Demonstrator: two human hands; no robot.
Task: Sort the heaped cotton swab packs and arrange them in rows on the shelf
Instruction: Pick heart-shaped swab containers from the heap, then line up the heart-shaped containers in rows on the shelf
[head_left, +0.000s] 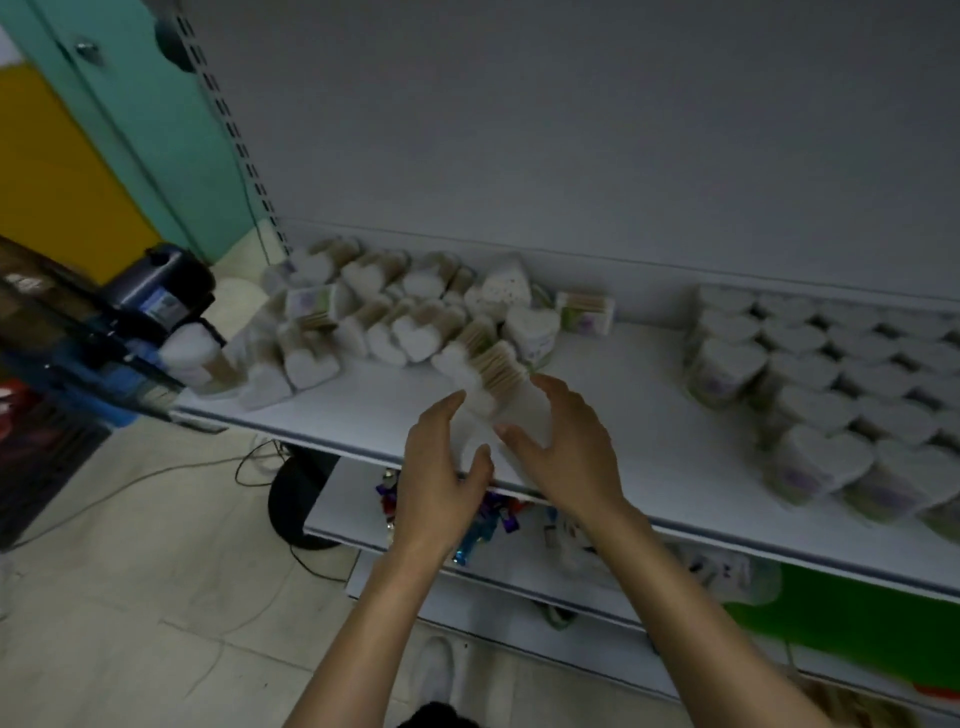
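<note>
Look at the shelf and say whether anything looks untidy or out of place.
Yes. The heap of packs at the left end of the shelf lies tumbled: many are tipped on their sides and overlap, unlike the neat rows on the right. The left hand and right hand grip a pack.

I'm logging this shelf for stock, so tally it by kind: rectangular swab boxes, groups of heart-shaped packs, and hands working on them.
Rectangular swab boxes: 2, the other at the heap's right edge.
Groups of heart-shaped packs: 2, loose heap and tidy rows.
Hands: 2, left hand and right hand, gripping a blurred pack.
Total: 6.
</note>
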